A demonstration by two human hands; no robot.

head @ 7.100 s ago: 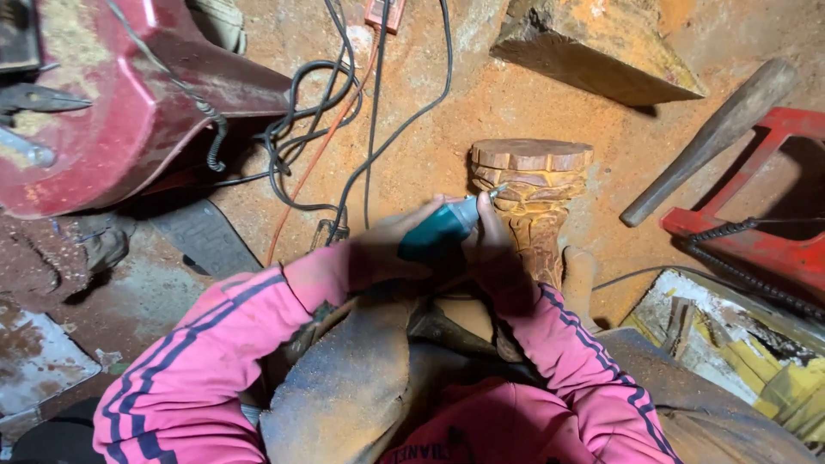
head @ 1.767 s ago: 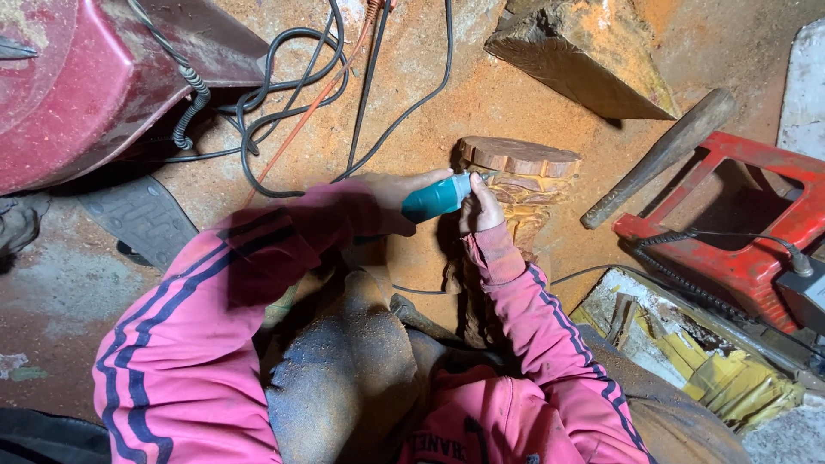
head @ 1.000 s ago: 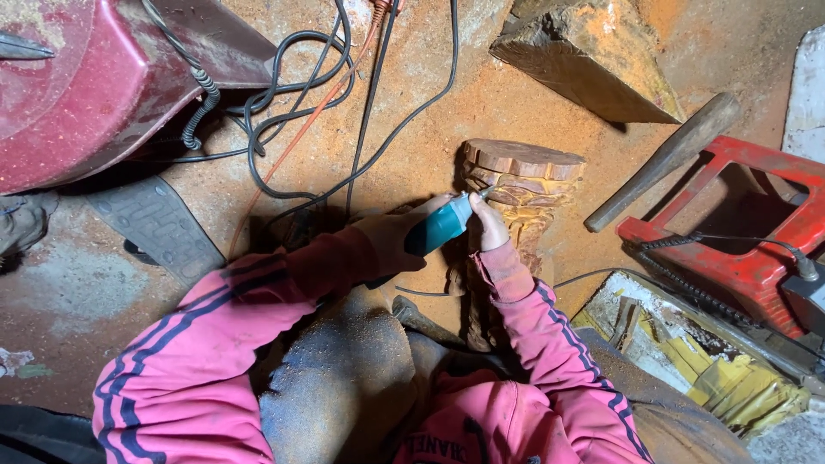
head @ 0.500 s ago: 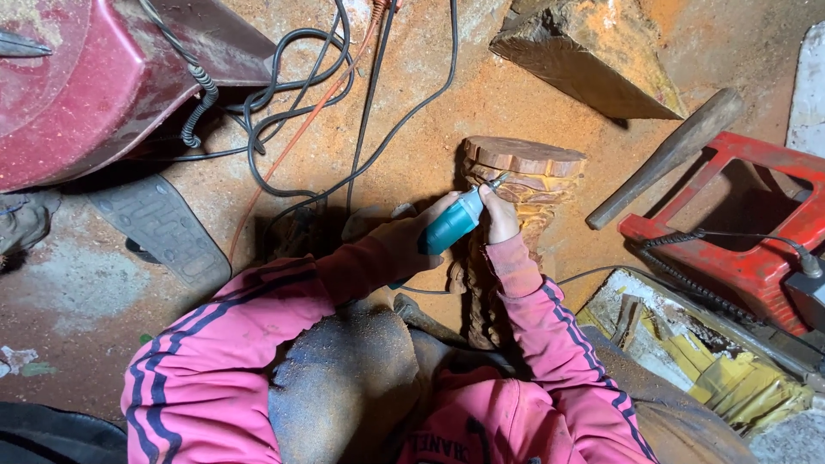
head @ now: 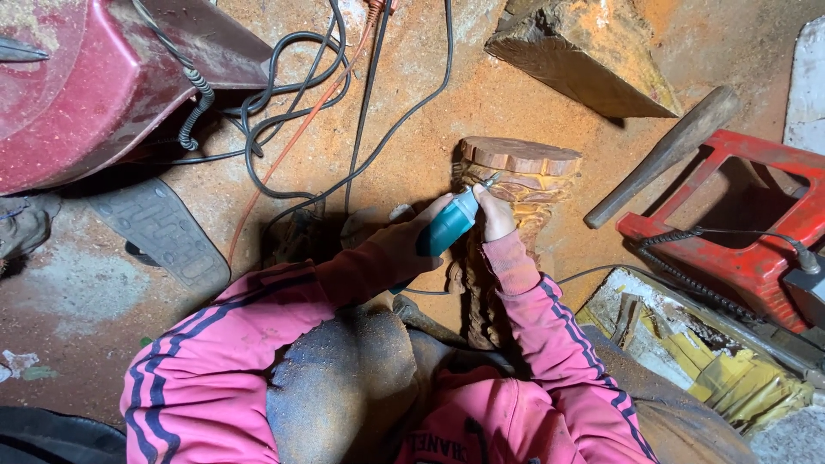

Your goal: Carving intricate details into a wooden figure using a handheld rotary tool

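At frame centre, the left hand (head: pixel 404 249) is closed around the body of a teal rotary tool (head: pixel 447 228). The right hand (head: pixel 494 215) is curled at the tool's front end, fingers closed on it near the tip. The tool tip meets the carved wooden piece (head: pixel 516 185), which stands on the sawdust-covered floor (head: pixel 412 94) just right of centre. Black cables (head: pixel 284 112) loop across the upper left, beside a dark red machine housing (head: pixel 94 86). A wooden block (head: pixel 584 56) lies at upper right. A red stool (head: pixel 756 232) lies at the right edge, with a wooden handle (head: pixel 662 159) leaning against it.
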